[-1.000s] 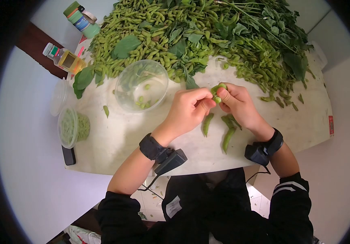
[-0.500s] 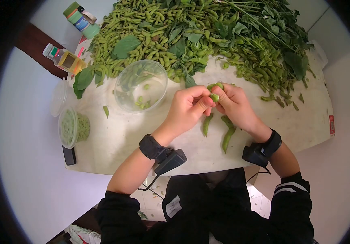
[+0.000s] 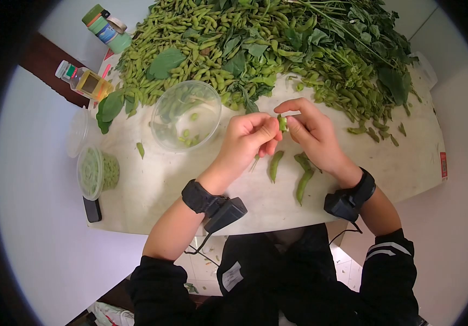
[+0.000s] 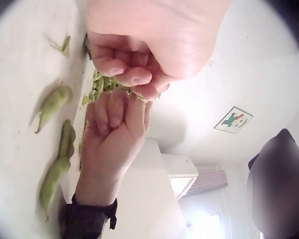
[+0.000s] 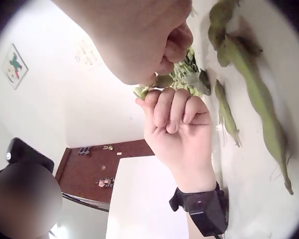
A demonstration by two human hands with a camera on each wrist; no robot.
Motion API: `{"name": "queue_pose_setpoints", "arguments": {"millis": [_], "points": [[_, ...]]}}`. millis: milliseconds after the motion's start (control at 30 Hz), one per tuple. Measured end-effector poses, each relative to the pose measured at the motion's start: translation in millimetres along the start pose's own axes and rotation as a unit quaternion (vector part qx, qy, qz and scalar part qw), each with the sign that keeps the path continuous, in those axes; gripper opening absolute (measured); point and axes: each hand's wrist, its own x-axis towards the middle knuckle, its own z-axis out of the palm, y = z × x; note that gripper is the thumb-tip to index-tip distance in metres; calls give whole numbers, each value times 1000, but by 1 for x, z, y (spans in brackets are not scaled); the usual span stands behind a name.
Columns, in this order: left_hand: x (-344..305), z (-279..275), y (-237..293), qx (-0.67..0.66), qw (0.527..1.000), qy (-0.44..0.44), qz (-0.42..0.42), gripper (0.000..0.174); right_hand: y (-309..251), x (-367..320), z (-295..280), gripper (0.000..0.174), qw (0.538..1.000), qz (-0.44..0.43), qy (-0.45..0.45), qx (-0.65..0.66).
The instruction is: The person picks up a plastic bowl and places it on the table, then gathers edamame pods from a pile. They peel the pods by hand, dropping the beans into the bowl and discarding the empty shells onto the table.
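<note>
In the head view the left hand (image 3: 245,138) pinches a small green pod (image 3: 283,123) between thumb and index finger. Against the pod's other side rests the thumb of the right hand (image 3: 318,138), its index finger arched above. Both wrist views show the left hand (image 5: 179,124) and right hand (image 4: 112,129) meeting at the fingertips; the right wrist view shows pale green pod parts (image 5: 139,92) there. Below the hands lie loose pods (image 3: 275,166) (image 3: 303,185) and a thin stalk scrap (image 3: 255,163). Left of them stands a clear tub (image 3: 206,127) with a few beans.
A large heap of pods and leaves (image 3: 212,49) covers the table's back. At the left are a green bottle (image 3: 106,32), a bottle of yellow liquid (image 3: 90,83), a lidded tub of beans (image 3: 91,171), a clear lid (image 3: 77,130) and a black phone-like object (image 3: 92,209).
The right index finger has lifted and spread from the pod. Slightly to the left, the left hand still pinches the pod. A thin scrap now shows on the table below the left hand.
</note>
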Motion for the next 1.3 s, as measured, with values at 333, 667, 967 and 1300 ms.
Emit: {"name": "queue_pose_setpoints", "arguments": {"millis": [333,667,967,1300], "points": [[-1,1,-2,-54,998,31,-12,29,7,1,0,16,982,-162,55,-75],[0,-2,-4,-75,996,9,-42,24,9,2,-1,17,988,-144,28,-36],[-1,-3,-1,-60,998,-11,-3,27,8,1,-7,10,992,-118,-36,-36],[0,-1,-6,-129,990,3,-56,25,10,-1,-5,14,992,-129,-8,-5]]}}
